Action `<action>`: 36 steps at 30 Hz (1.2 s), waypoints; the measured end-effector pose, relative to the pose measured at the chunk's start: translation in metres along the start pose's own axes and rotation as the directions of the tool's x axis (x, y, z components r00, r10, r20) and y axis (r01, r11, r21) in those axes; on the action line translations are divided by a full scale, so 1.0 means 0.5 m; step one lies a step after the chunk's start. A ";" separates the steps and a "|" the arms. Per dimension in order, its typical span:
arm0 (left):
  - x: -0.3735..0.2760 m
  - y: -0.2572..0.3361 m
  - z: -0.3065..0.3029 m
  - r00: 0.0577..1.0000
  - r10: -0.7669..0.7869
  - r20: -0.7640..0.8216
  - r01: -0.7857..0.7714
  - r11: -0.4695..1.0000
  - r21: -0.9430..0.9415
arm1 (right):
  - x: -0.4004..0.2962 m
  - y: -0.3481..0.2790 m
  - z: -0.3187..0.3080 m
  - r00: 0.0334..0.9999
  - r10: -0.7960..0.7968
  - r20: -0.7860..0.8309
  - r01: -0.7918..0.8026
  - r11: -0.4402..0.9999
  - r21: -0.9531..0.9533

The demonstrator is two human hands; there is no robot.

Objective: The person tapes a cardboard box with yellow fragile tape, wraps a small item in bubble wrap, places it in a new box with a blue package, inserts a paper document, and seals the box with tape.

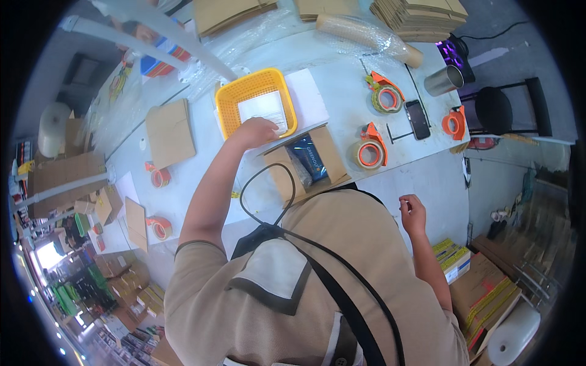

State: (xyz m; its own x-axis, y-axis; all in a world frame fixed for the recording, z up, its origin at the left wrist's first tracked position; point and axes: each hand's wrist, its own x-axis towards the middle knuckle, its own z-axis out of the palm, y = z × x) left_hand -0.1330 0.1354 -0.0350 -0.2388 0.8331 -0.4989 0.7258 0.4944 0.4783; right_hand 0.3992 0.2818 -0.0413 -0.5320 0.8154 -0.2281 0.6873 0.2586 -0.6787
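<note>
My left hand (pixel 257 132) reaches over the near rim of a yellow plastic basket (pixel 223 107). Its fingertips are by the printed paper sheets (pixel 262 110) inside, but whether they grip a sheet is hidden. Just in front of my body sits an opened cardboard box (pixel 336 160), its flaps spread. In it lie a dark blue package (pixel 312 158) bearing writing and some clear plastic wrap (pixel 300 170). My right hand (pixel 413 214) hangs beside my body, off the table's edge, with loosely curled fingers and nothing visible in it.
Tape dispensers (pixel 370 153) (pixel 387 98) and a phone (pixel 416 120) lie right of the box. A metal cup (pixel 444 80) stands farther back. Flat cardboard (pixel 170 132) lies left of the basket. Behind are a bubble-wrapped roll (pixel 366 36) and stacked cartons (pixel 419 18). White poles (pixel 123 43) rise at left.
</note>
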 end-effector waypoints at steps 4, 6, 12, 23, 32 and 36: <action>-0.014 0.006 0.006 1.000 -0.026 0.013 0.026 0.999 -0.033 | 0.084 -0.046 -0.013 0.994 -0.109 0.025 0.110 0.994 -0.028; -0.021 0.005 0.003 0.999 -0.045 -0.013 0.044 0.997 -0.060 | 0.123 -0.080 -0.025 0.992 -0.123 0.012 0.123 0.992 -0.002; 0.001 -0.065 0.045 0.991 -0.130 -0.031 0.112 0.936 -0.334 | 0.167 -0.105 -0.036 0.983 -0.179 0.030 0.178 0.984 0.027; -0.033 -0.011 -0.005 0.771 -0.281 -0.572 0.184 0.957 -0.223 | 0.134 -0.066 -0.025 0.983 -0.170 0.074 0.165 0.984 0.073; -0.154 0.194 -0.144 0.747 -0.290 -0.599 -0.213 0.749 -0.628 | 0.256 -0.362 0.039 0.822 -0.527 0.213 0.447 0.831 0.331; -0.177 0.278 -0.064 0.874 -0.118 -0.472 -0.354 0.510 -0.784 | 0.256 -0.479 0.105 0.736 -0.615 0.282 0.398 0.730 0.555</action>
State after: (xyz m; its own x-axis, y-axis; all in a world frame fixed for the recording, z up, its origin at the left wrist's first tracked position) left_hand -0.0317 0.1385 0.0988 -0.5990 0.7863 -0.1516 -0.0508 0.1516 0.9871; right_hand 0.1407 0.2970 0.0554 -0.9542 0.2946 0.0527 0.0159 0.2256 -0.9741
